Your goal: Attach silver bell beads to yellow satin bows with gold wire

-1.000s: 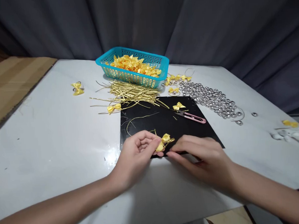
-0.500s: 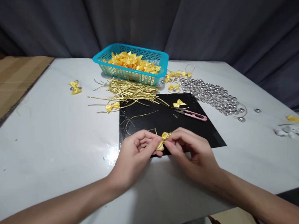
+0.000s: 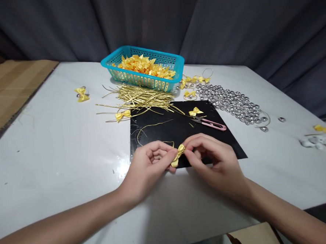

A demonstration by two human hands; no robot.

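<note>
A small yellow ribbon bow (image 3: 178, 156) with gold cord round it is held above the near edge of a black mat (image 3: 163, 131). My left hand (image 3: 151, 167) is closed, pinching the bow's left side between thumb and fingers. From the other side my right hand (image 3: 212, 161) pinches at the gold cord (image 3: 183, 151) by the bow; its fingertips partly hide what they grip. A thin length of cord curls away over the mat behind my left fingers. Beyond my hands lie pink thread snips (image 3: 213, 125) and another yellow bow (image 3: 196, 111).
A blue basket (image 3: 180, 71) full of yellow bows stands at the back. Before it lies a pile of gold cords (image 3: 142, 96). Silver beads (image 3: 231, 105) spread to the right. Finished-looking bows with beads lie around, one bow (image 3: 81, 94) at left. Cardboard (image 3: 17, 86) covers the left corner.
My right hand has shifted slightly right and up from the bow, with its fingers at the cord. The bow has tilted and shows more of its length; my left hand keeps its pinch.
</note>
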